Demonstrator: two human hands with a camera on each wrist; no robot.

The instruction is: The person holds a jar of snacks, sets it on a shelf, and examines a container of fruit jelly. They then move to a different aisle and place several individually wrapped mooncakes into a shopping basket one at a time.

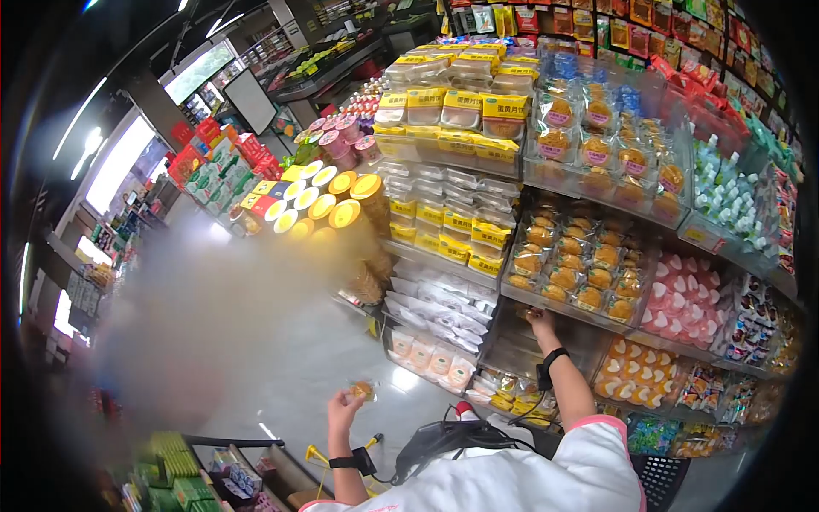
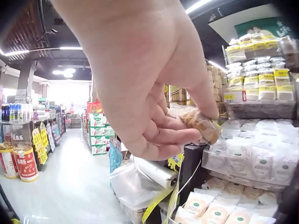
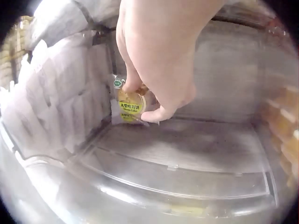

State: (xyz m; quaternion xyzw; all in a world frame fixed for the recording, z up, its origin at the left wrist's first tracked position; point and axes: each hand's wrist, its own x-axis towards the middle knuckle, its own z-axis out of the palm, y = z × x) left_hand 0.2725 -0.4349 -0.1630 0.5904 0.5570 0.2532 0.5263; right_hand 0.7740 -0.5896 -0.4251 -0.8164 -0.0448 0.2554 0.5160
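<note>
Low at the front of the head view, my left hand (image 1: 343, 413) pinches a plastic-wrapped mooncake (image 1: 365, 389) out over the aisle floor. The left wrist view shows this golden-brown mooncake (image 2: 204, 127) between thumb and fingers. My right hand (image 1: 541, 327) reaches into a shelf bin below the rows of wrapped mooncakes (image 1: 563, 276). In the right wrist view, the thumb and fingers grip a clear packet holding a round mooncake (image 3: 129, 109) with a yellow label. That packet is upright at the bin's back left corner, above the bare bin floor (image 3: 154, 144).
White packets (image 3: 60, 98) line up beyond the bin's clear left wall, and a clear lip (image 3: 177, 182) runs along its front. Yellow-labelled mooncake boxes (image 1: 452, 107) stack above. Pink heart-patterned packets (image 1: 682, 294) fill the bin to the right. A roll of plastic bags (image 2: 152, 172) hangs beside the shelf.
</note>
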